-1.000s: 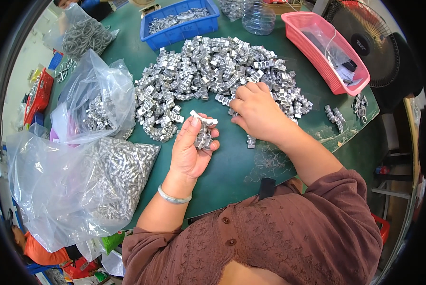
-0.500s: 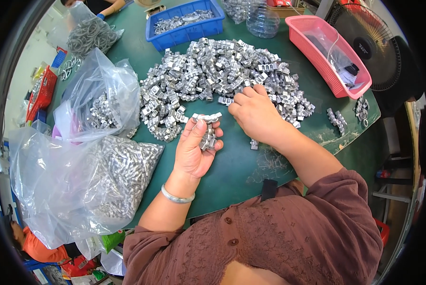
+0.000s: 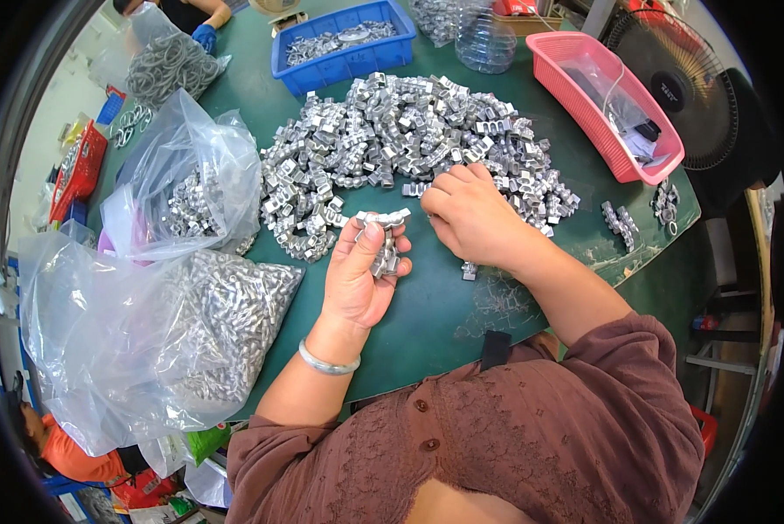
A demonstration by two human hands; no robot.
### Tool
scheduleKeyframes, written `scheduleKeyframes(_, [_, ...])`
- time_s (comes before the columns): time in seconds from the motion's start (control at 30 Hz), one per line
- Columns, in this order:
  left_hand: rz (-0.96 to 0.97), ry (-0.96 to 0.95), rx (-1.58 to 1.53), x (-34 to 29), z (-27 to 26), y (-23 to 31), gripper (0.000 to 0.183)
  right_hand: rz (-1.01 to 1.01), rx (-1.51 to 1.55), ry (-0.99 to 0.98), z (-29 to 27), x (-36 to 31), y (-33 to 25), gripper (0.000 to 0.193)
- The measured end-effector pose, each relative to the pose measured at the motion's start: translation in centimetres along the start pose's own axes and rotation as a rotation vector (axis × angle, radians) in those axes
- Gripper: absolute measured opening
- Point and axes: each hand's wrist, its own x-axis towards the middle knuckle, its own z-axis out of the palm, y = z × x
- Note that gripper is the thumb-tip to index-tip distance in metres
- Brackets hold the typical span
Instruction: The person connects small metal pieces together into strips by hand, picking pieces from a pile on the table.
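My left hand is closed around several silvery metal link pieces, its thumb pressed on them; one short, bumpy strip lies across the top of the fingers. My right hand, palm down with curled fingers, is at the near edge of a big heap of similar metal pieces. One metal piece pokes out to the left by its fingertips. The fingertips are mostly hidden, so what they grip cannot be made out. Below that hand, a small loose piece lies on the green table.
Clear plastic bags of metal parts stand at left. A blue bin of parts sits behind the heap, and a pink basket and black fan at right. Loose linked pieces lie near the right edge. A co-worker's blue-gloved hand is far left.
My right hand has turned slightly, with its thumb side showing more below the fingers. My left hand keeps its hold. The co-worker's blue-gloved hand has come into sight beside a bag.
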Motion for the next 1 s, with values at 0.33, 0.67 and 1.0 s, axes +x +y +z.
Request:
scheduleKeyframes(0.33, [-0.066, 0.048, 0.094, -0.3, 0.6, -0.3, 0.016, 0.345, 1.277, -0.113, -1.3, 0.1, -0.7, 0.015])
scheduleKeyframes(0.67, [-0.085, 0.054, 0.146, -0.4, 0.9, -0.5, 0.015, 0.138, 1.040, -0.013, -1.1, 0.1, 0.0, 0.009])
scheduleKeyframes(1.0, [-0.070, 0.011, 0.097, -0.4, 0.8, -0.8, 0.013, -0.003, 0.899, 0.029, -1.7, 0.0, 0.2, 0.010])
